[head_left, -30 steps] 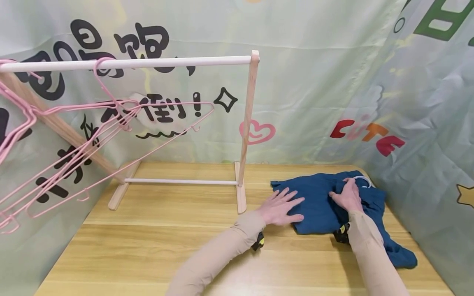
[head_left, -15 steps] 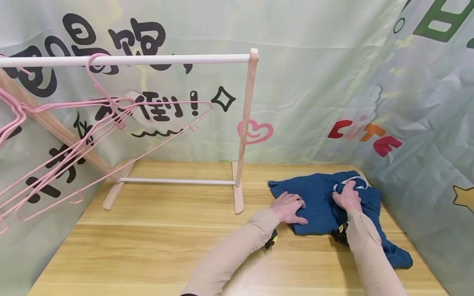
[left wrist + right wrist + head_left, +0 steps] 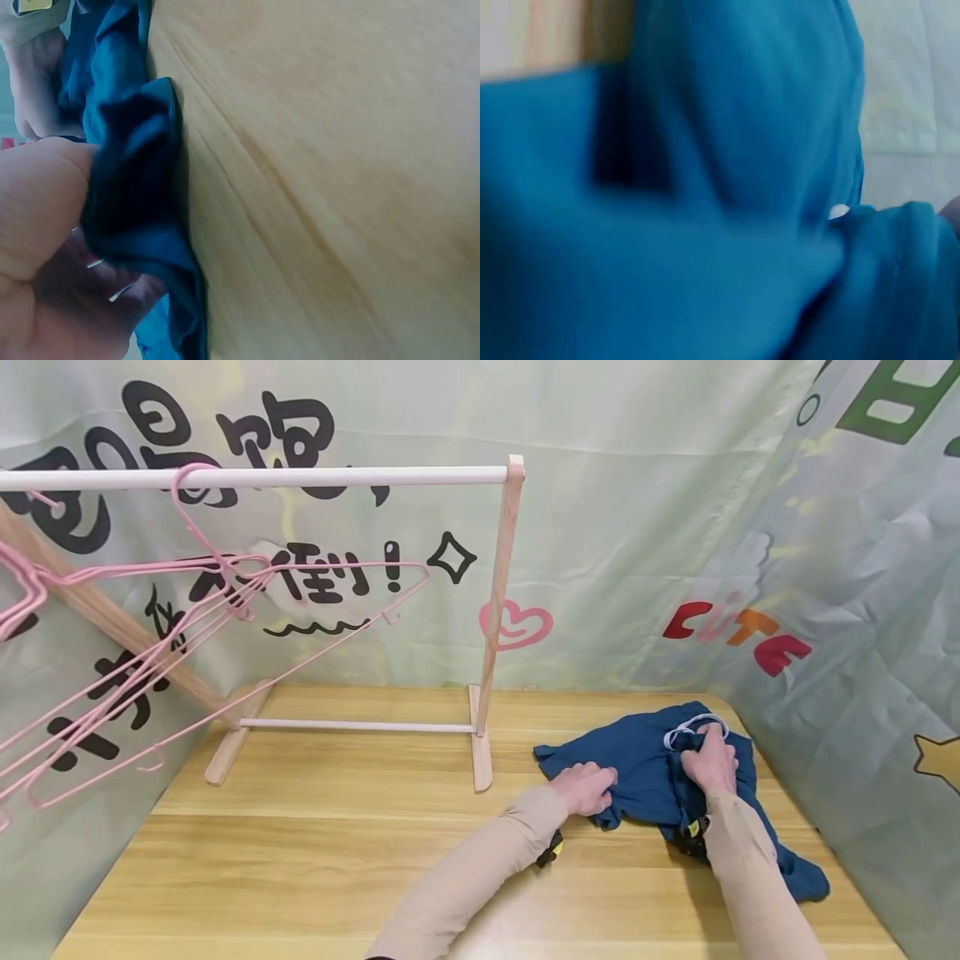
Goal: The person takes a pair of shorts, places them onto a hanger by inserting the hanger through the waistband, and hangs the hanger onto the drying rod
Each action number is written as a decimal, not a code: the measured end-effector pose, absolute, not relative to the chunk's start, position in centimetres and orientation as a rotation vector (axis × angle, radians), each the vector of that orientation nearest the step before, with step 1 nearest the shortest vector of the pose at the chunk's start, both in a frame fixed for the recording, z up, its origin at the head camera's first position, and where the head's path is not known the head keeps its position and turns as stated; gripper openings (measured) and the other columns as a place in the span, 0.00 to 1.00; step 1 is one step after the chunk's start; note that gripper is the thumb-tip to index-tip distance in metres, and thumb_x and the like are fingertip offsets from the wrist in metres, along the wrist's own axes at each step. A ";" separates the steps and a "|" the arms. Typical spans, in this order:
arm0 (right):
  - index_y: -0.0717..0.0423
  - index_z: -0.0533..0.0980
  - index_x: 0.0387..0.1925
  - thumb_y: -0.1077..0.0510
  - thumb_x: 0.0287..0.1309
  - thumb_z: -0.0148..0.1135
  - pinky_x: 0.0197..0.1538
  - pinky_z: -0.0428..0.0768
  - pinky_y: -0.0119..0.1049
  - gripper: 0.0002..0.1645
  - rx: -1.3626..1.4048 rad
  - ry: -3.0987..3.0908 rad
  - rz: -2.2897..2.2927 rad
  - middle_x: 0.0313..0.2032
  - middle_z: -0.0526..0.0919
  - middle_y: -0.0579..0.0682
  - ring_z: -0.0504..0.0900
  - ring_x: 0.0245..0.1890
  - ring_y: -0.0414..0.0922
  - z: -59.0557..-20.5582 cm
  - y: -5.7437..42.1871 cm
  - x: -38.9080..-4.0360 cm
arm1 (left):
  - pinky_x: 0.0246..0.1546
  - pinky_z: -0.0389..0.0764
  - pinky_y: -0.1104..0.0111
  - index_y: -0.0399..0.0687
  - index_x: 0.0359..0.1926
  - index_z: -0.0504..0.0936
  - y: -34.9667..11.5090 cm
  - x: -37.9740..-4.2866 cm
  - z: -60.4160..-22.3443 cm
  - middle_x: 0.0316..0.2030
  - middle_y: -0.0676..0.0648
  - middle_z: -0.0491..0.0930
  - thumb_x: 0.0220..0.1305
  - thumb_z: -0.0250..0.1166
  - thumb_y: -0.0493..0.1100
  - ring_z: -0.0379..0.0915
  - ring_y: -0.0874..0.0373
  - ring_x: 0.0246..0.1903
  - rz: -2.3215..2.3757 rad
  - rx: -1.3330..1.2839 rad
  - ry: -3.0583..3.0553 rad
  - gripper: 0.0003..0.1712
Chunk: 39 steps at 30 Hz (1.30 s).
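Observation:
Dark blue shorts (image 3: 637, 760) with a white drawstring (image 3: 675, 732) lie crumpled at the right of the table. My left hand (image 3: 587, 787) grips a bunched fold near the lower left edge. From the left wrist, the shorts' cloth (image 3: 139, 240) runs between thumb and fingers, the hand (image 3: 37, 210) low over the wood. At the waistband, beside the drawstring, my right hand (image 3: 711, 764) grips the fabric. Blurred blue cloth of the shorts (image 3: 765, 112) fills most of the right wrist view and hides nearly all of that hand.
A clothes rack with a white rail (image 3: 337, 477) and wooden posts (image 3: 501, 602) stands on the left of the wooden table (image 3: 300, 860). Several pink hangers (image 3: 315, 668) hang from it. Printed fabric walls (image 3: 615, 543) rise behind and at the right.
My left hand goes from spread fingers at the shorts' edge to gripping a fold, and the cloth there bunches up. The right hand keeps hold at the waistband, where more drawstring shows.

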State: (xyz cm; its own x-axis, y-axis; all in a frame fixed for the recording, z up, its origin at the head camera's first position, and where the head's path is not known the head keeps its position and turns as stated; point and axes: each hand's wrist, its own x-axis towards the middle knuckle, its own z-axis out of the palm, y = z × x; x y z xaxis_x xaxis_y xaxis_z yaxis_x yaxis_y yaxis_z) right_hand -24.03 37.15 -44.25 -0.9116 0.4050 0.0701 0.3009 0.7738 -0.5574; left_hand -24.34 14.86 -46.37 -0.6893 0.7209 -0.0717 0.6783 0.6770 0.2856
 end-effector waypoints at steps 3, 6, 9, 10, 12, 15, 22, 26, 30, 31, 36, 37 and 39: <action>0.62 0.62 0.46 0.64 0.44 0.43 0.44 0.61 0.56 0.21 -0.573 -2.658 0.832 0.46 0.70 0.67 0.66 0.44 0.67 -44.0 36.8 -23.8 | 0.30 0.70 0.75 0.58 0.51 0.72 14.3 -24.3 -46.4 0.45 0.55 0.77 0.62 0.50 0.44 0.73 0.63 0.34 0.458 1.136 2.674 0.16; 0.59 0.64 0.37 0.65 0.46 0.43 0.41 0.61 0.51 0.13 -0.579 -2.510 0.858 0.42 0.71 0.63 0.66 0.40 0.63 -43.6 36.4 -23.8 | 0.31 0.68 0.77 0.56 0.54 0.72 13.5 -24.2 -46.2 0.48 0.54 0.76 0.63 0.47 0.45 0.70 0.66 0.29 0.600 1.122 2.641 0.19; 0.58 0.64 0.32 0.67 0.45 0.43 0.40 0.60 0.46 0.08 -0.569 -2.334 0.907 0.37 0.71 0.61 0.67 0.38 0.60 -43.2 35.9 -23.7 | 0.29 0.66 0.79 0.55 0.46 0.76 12.5 -24.1 -45.7 0.34 0.55 0.78 0.64 0.45 0.46 0.67 0.68 0.21 0.763 1.106 2.645 0.16; 0.58 0.64 0.31 0.67 0.45 0.44 0.40 0.59 0.45 0.07 -0.568 -2.282 0.922 0.37 0.71 0.61 0.66 0.37 0.60 -43.0 35.7 -23.7 | 0.26 0.65 0.79 0.55 0.39 0.77 12.2 -24.0 -45.5 0.27 0.56 0.76 0.64 0.44 0.46 0.64 0.67 0.17 0.815 1.100 2.655 0.15; 0.58 0.64 0.30 0.68 0.45 0.44 0.39 0.59 0.41 0.07 -0.560 -2.183 0.945 0.35 0.72 0.59 0.67 0.37 0.58 -42.7 35.4 -23.6 | 0.20 0.60 0.78 0.55 0.24 0.73 11.6 -23.9 -45.0 0.15 0.56 0.66 0.63 0.43 0.46 0.56 0.64 0.11 0.917 1.089 2.691 0.15; 0.58 0.65 0.30 0.67 0.45 0.44 0.38 0.59 0.35 0.07 -0.559 -2.094 0.980 0.33 0.72 0.54 0.68 0.36 0.54 -42.1 34.9 -23.5 | 0.15 0.54 0.76 0.55 0.12 0.60 10.4 -23.8 -44.2 0.09 0.56 0.55 0.59 0.44 0.45 0.50 0.63 0.10 1.031 1.073 2.768 0.18; 0.50 0.65 0.21 0.69 0.48 0.41 0.37 0.58 0.23 0.12 -0.456 -1.958 1.105 0.23 0.72 0.34 0.69 0.30 0.34 -40.5 33.6 -23.4 | 0.15 0.54 0.77 0.52 0.10 0.57 6.6 -22.7 -41.7 0.09 0.57 0.53 0.56 0.44 0.41 0.52 0.66 0.10 1.120 1.126 2.772 0.19; 0.56 0.65 0.21 0.73 0.48 0.39 0.33 0.64 0.21 0.12 -0.307 -1.898 1.251 0.20 0.73 0.34 0.71 0.24 0.29 -38.6 31.8 -22.8 | 0.16 0.55 0.78 0.53 0.11 0.58 3.8 -21.8 -39.6 0.11 0.57 0.53 0.55 0.44 0.41 0.53 0.67 0.12 1.080 1.149 2.787 0.17; 0.62 0.65 0.22 0.75 0.48 0.37 0.30 0.68 0.22 0.11 -0.148 -1.856 1.369 0.18 0.74 0.38 0.72 0.22 0.32 -36.1 29.2 -21.6 | 0.15 0.53 0.78 0.54 0.12 0.59 0.9 -21.1 -37.2 0.12 0.57 0.52 0.54 0.45 0.40 0.50 0.67 0.11 1.083 1.183 2.829 0.16; 0.64 0.65 0.22 0.76 0.48 0.37 0.30 0.69 0.22 0.11 -0.105 -1.838 1.392 0.17 0.73 0.40 0.72 0.21 0.33 -35.5 28.6 -21.4 | 0.15 0.52 0.77 0.54 0.12 0.59 0.1 -21.0 -36.6 0.12 0.57 0.51 0.54 0.45 0.39 0.48 0.67 0.11 1.090 1.198 2.842 0.16; 0.66 0.64 0.21 0.77 0.47 0.34 0.26 0.68 0.24 0.12 0.100 -1.717 1.481 0.16 0.73 0.43 0.71 0.18 0.37 -33.5 26.3 -20.8 | 0.15 0.50 0.77 0.53 0.11 0.60 -3.7 -20.1 -33.4 0.12 0.57 0.50 0.53 0.46 0.37 0.46 0.67 0.11 1.118 1.247 2.956 0.16; 0.65 0.65 0.20 0.77 0.47 0.34 0.25 0.68 0.25 0.13 0.140 -1.688 1.496 0.16 0.73 0.43 0.71 0.18 0.37 -33.3 26.0 -20.8 | 0.15 0.50 0.78 0.54 0.12 0.60 -4.4 -19.9 -32.9 0.12 0.57 0.50 0.52 0.46 0.37 0.47 0.68 0.11 1.110 1.260 2.991 0.15; 0.63 0.65 0.20 0.78 0.46 0.33 0.23 0.67 0.25 0.15 0.216 -1.617 1.547 0.15 0.74 0.45 0.70 0.17 0.39 -33.0 25.5 -21.0 | 0.16 0.50 0.78 0.54 0.12 0.59 -5.9 -19.4 -32.0 0.13 0.58 0.49 0.51 0.46 0.36 0.47 0.67 0.12 1.080 1.298 3.059 0.15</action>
State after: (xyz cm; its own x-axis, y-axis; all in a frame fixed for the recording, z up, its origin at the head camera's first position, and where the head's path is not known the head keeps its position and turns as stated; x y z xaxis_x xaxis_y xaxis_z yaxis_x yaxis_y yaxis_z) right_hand -20.98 25.50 -33.02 -0.6122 0.4235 0.6677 -0.6484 0.2145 -0.7305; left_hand -19.39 -5.86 -31.99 -0.6710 0.5234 0.5252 0.7371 0.5474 0.3963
